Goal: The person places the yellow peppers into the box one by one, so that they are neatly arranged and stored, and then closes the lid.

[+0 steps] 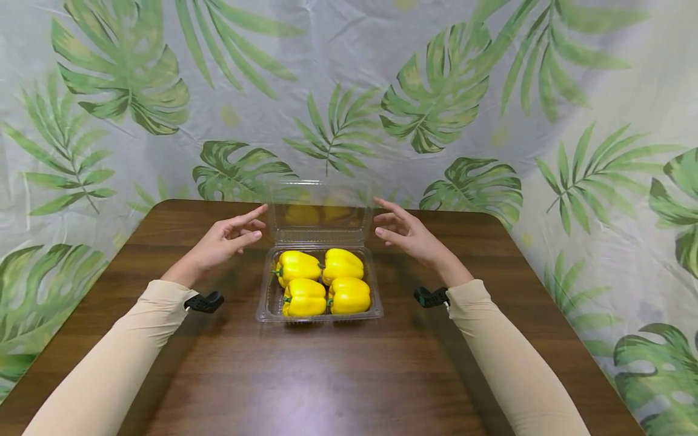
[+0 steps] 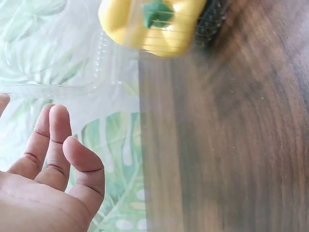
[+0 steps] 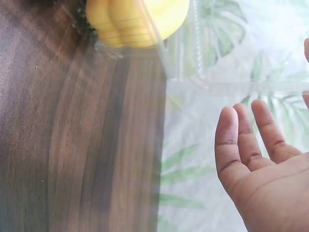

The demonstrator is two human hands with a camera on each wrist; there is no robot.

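Leafy backdrop blurs the clear lid (image 1: pixel 319 209) (edges faint); both hands' fingers relaxed, holding nothing.

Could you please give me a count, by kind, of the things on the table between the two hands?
Yellow bell peppers: 4
Clear plastic clamshell container, lid open: 1
Total: 5

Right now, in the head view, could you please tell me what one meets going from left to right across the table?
Left hand → clear box with its peppers → right hand.
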